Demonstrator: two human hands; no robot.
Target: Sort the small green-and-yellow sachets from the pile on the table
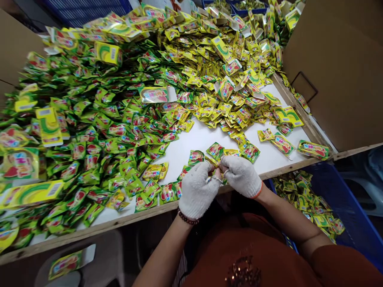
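My left hand (199, 187) and my right hand (241, 175), both in white knit gloves with bare fingertips, meet over the front edge of the table. Their fingers pinch a small yellow packet (216, 161), mostly hidden by the gloves. Just beyond them lie green packets with a red fruit print, one green packet (215, 150) behind my fingertips and another green packet (251, 152) behind my right hand. A third green packet (196, 156) sits beside my left hand.
Heaps of green packets (113, 107) and yellow packets (203, 59) cover the white tabletop (179, 147). Flat printed boxes (155, 95) lie among them. A wooden rim (113, 223) edges the table. A blue crate (347, 207) with packets stands below right; a cardboard box (338, 75) stands at right.
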